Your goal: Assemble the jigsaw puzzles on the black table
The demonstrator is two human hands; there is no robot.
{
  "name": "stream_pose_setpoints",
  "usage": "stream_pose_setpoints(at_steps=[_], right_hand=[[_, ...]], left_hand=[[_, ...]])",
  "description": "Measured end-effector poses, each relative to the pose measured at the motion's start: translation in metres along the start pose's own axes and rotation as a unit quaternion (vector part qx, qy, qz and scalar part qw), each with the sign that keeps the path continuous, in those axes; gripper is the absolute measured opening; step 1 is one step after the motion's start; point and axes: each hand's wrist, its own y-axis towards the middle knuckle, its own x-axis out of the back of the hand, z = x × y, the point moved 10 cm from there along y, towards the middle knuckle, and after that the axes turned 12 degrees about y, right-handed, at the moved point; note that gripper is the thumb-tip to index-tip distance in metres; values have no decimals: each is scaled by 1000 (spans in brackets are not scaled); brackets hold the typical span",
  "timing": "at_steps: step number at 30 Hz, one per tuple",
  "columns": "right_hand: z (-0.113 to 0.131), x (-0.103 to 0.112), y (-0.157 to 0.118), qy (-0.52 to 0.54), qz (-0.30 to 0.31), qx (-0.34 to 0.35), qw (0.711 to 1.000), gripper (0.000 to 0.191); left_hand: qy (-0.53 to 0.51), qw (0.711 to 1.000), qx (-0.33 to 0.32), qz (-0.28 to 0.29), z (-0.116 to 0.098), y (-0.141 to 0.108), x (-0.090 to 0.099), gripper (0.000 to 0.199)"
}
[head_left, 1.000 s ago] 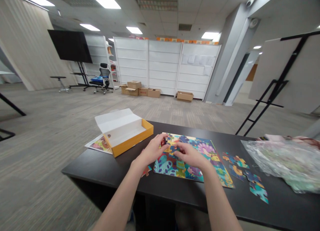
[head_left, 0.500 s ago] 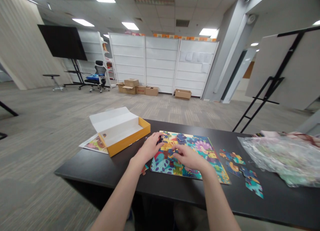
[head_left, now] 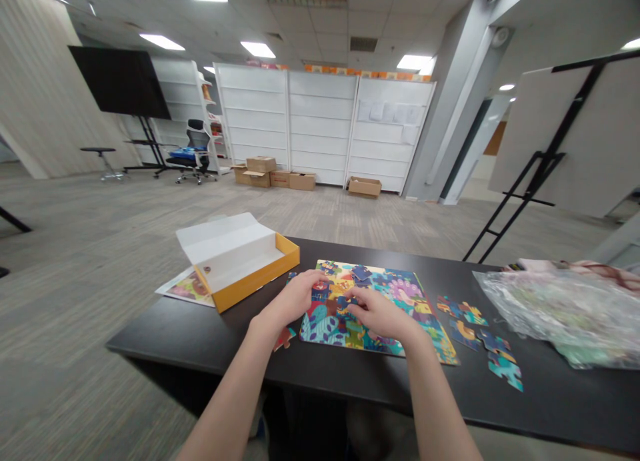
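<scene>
A colourful jigsaw puzzle [head_left: 370,328] lies in its flat board in front of me, largely covered with pieces. My left hand [head_left: 299,294] is over the board's left edge, its fingers curled at a red and dark blue puzzle piece [head_left: 321,288]. Beside it, my right hand [head_left: 379,312] pinches a dark blue puzzle piece [head_left: 344,304] low over the middle left of the picture. Another dark blue piece [head_left: 361,274] rests loosely near the board's top edge. The right fingertips partly hide the piece they hold.
An open yellow box [head_left: 255,279] with a white lining stands at left on the black table [head_left: 200,341], over a picture sheet [head_left: 187,289]. Several loose pieces [head_left: 465,334] lie right of the board, a red one [head_left: 285,339] at left. Crumpled clear plastic [head_left: 565,314] covers the right side.
My left hand has shifted slightly left and toward me, and more of the red piece by its fingertips shows. My right hand stays nearly in place with its piece.
</scene>
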Motion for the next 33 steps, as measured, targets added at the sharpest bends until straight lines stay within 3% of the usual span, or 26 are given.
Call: stream_pose_setpoints(at_steps=[9,16,21,24,27,30,33], right_hand=[[13,2,-6,-27,5,32,999,11],[8,0,-7,-29,13,13,999,12],[0,15,-6,44,-28,32,998,12],[-2,23,-9,118,-46,34,991,29],[3,22,-10,172,-39,36,984,36],[10,20,-10,200,-41,45,978,35],[17,19,-10,191,-36,55,979,27]], left_hand=[[113,992,28,47,2,-15,-1,47],[118,989,61,59,1,-17,5,42],[105,992,57,30,-9,-18,14,30],[37,998,50,8,-22,-17,19,21],[-115,991,61,-9,-35,-15,17,20],[-287,955,74,15,-46,-13,4,29],[-390,916,87,38,-49,-12,-8,35]])
